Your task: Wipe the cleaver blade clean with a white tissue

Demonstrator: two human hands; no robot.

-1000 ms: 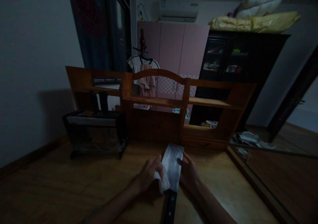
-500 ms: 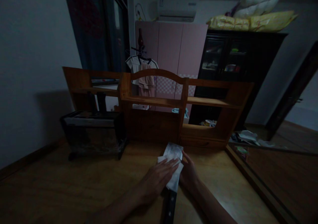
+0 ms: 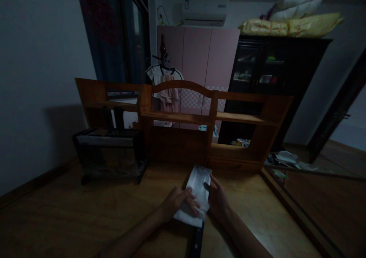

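Observation:
A cleaver point(image 3: 198, 180) with a broad metal blade and a black riveted handle is in front of me, its handle toward me. My right hand point(image 3: 219, 200) grips the blade along its right side, thumb near the far corner. My left hand point(image 3: 180, 202) presses a white tissue point(image 3: 187, 217) on the lower part of the blade, near the handle. The tissue spreads out beyond the blade's left side. The fingertips of my right hand are partly hidden behind the blade.
A dark knife block point(image 3: 110, 151) with two black handles sticking up stands at the left on the wooden desk point(image 3: 120, 212). Along the back runs a wooden shelf unit point(image 3: 180, 140). A raised wooden edge point(image 3: 286, 204) bounds the desk at right.
My left hand has slid the tissue down the blade toward the handle, baring the upper blade. My right hand stays on the blade's right side.

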